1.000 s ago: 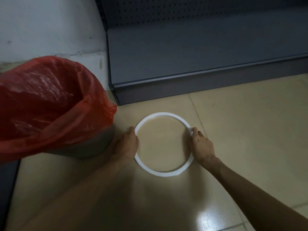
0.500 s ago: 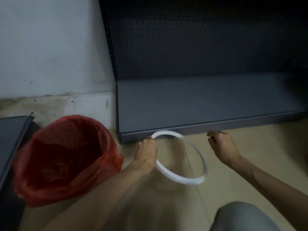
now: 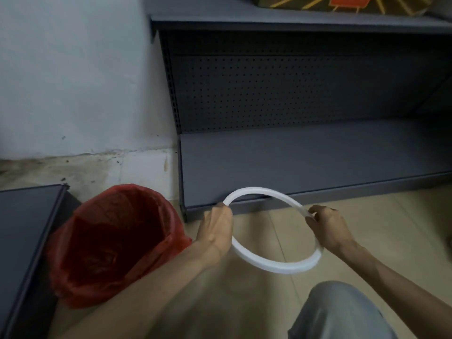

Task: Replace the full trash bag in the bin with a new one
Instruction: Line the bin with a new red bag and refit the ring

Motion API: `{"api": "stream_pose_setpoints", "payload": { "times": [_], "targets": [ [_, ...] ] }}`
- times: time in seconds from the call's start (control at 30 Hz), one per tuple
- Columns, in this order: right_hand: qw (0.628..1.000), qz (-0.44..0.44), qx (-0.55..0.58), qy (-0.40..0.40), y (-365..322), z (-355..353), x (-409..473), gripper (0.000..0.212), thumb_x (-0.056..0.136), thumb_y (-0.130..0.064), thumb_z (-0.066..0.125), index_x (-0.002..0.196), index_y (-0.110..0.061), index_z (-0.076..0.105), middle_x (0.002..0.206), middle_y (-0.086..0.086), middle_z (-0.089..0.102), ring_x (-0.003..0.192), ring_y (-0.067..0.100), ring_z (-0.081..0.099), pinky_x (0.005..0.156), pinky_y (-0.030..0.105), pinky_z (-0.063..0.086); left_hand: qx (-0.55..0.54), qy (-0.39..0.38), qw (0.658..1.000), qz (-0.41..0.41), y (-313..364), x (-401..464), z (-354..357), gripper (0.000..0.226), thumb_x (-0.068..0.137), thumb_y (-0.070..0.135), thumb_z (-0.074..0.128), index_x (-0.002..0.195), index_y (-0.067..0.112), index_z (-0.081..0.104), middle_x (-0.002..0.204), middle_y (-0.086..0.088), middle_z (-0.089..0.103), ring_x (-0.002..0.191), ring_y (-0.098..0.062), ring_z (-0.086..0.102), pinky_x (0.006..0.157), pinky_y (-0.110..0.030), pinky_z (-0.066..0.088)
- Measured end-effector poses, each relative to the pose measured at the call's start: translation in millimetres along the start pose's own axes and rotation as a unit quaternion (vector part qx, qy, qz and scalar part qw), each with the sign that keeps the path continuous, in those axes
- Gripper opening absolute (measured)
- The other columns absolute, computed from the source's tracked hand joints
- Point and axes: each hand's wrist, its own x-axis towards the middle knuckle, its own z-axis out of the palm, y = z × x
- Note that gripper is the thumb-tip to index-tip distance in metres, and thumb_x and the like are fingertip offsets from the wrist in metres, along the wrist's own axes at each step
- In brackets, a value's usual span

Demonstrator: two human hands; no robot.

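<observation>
Overhead, red bag (image 3: 117,243) open, crinkled, translucent

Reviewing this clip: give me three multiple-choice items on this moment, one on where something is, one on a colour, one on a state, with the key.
1. Where is the bin relative to the white ring?
A. To its left
B. To its right
C. Inside it

2. What colour is the bag lining the bin?
A. Black
B. Red
C. Blue

3. How is the ring held?
A. Lying on the floor
B. By one hand only
C. By both hands, off the floor

Answers: 1 A, the bin stands left of the white ring. 2 B, the bag is red. 3 C, the left hand and right hand grip opposite sides, with the ring raised above the tiles.
</observation>
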Motion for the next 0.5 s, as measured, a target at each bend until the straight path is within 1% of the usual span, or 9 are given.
{"api": "stream_pose_setpoints", "payload": {
  "times": [0.07, 0.1, 0.17, 0.23, 0.27, 0.33, 0.43, 0.47, 0.5],
  "targets": [
    [0.999, -0.024, 0.03, 0.017, -20, -12, -1, 0.01, 0.089, -0.011, 0.063, 0.089, -0.001, 0.066, 0.074, 0.013, 0.065, 0.07, 0.035, 0.062, 0.059, 0.032, 0.038, -0.012, 0.026, 1.0, -0.003, -10, -1, -26, 0.027, 0.092, -0.001, 0.039, 0.116, -0.001, 0.052, 0.109, -0.024, 0.065, 0.105, -0.044, 0.059, 0.071, -0.04, 0.039],
    [0.998, -0.042, 0.046, 0.024, -33, -18, -2, 0.009, 0.09, -0.01, 0.062, 0.089, -0.002, 0.065, 0.078, 0.014, 0.065, 0.07, 0.036, 0.061, 0.06, 0.033, 0.039, 0.002, 0.041, 0.999, -0.003, -18, -2, -40, 0.026, 0.093, 0.002, 0.041, 0.116, 0.0, 0.052, 0.109, -0.023, 0.066, 0.105, -0.044, 0.06, 0.072, -0.041, 0.04],
    [0.993, -0.088, 0.066, 0.04, -65, -21, 0, 0.008, 0.091, -0.009, 0.06, 0.092, -0.002, 0.065, 0.084, 0.012, 0.061, 0.072, 0.034, 0.059, 0.061, 0.034, 0.04, 0.051, 0.067, 0.996, 0.002, -44, -7, -68, 0.024, 0.096, 0.007, 0.042, 0.118, 0.002, 0.051, 0.108, -0.02, 0.067, 0.104, -0.043, 0.062, 0.078, -0.044, 0.045],
    [0.986, -0.138, 0.077, 0.055, -104, -17, 1, 0.008, 0.091, -0.009, 0.06, 0.095, -0.003, 0.063, 0.086, 0.008, 0.055, 0.075, 0.035, 0.059, 0.063, 0.035, 0.041, 0.071, 0.082, 0.994, 0.015, -80, -14, -89, 0.022, 0.097, 0.011, 0.043, 0.118, 0.005, 0.048, 0.103, -0.015, 0.068, 0.097, -0.041, 0.065, 0.078, -0.046, 0.046],
    [0.982, -0.161, 0.082, 0.057, -125, -13, 2, 0.009, 0.09, -0.008, 0.06, 0.098, -0.004, 0.062, 0.088, 0.008, 0.054, 0.077, 0.037, 0.06, 0.064, 0.037, 0.044, 0.061, 0.09, 0.994, 0.018, -99, -19, -99, 0.023, 0.097, 0.012, 0.043, 0.119, 0.008, 0.047, 0.1, -0.013, 0.067, 0.092, -0.04, 0.065, 0.076, -0.046, 0.048],
    [0.976, -0.193, 0.095, 0.043, -168, -2, -1, 0.02, 0.091, -0.007, 0.058, 0.11, -0.007, 0.057, 0.096, 0.012, 0.056, 0.079, 0.038, 0.06, 0.066, 0.044, 0.05, 0.031, 0.116, 0.993, 0.003, -137, -29, -117, 0.027, 0.096, 0.014, 0.044, 0.123, 0.012, 0.044, 0.093, -0.009, 0.065, 0.08, -0.035, 0.065, 0.068, -0.045, 0.05],
    [0.967, -0.235, 0.096, 0.012, -226, 16, -11, 0.035, 0.093, -0.009, 0.052, 0.127, -0.014, 0.049, 0.106, 0.01, 0.055, 0.078, 0.034, 0.06, 0.067, 0.049, 0.053, 0.032, 0.147, 0.988, -0.028, -187, -47, -137, 0.035, 0.098, 0.017, 0.045, 0.132, 0.016, 0.039, 0.083, -0.002, 0.057, 0.067, -0.024, 0.058, 0.055, -0.036, 0.045],
    [0.963, -0.252, 0.094, 0.005, -243, 24, -14, 0.037, 0.093, -0.009, 0.05, 0.129, -0.015, 0.048, 0.106, 0.01, 0.054, 0.077, 0.033, 0.06, 0.067, 0.048, 0.053, 0.041, 0.149, 0.987, -0.04, -203, -54, -142, 0.04, 0.099, 0.018, 0.045, 0.138, 0.018, 0.036, 0.081, 0.0, 0.054, 0.065, -0.022, 0.056, 0.054, -0.034, 0.043],
    [0.959, -0.268, 0.09, -0.002, -258, 32, -18, 0.038, 0.094, -0.009, 0.049, 0.131, -0.015, 0.046, 0.106, 0.01, 0.053, 0.077, 0.032, 0.059, 0.066, 0.047, 0.053, 0.047, 0.151, 0.986, -0.057, -218, -61, -144, 0.044, 0.1, 0.02, 0.044, 0.142, 0.02, 0.033, 0.081, 0.001, 0.053, 0.065, -0.021, 0.055, 0.056, -0.035, 0.045]
  ]
}}
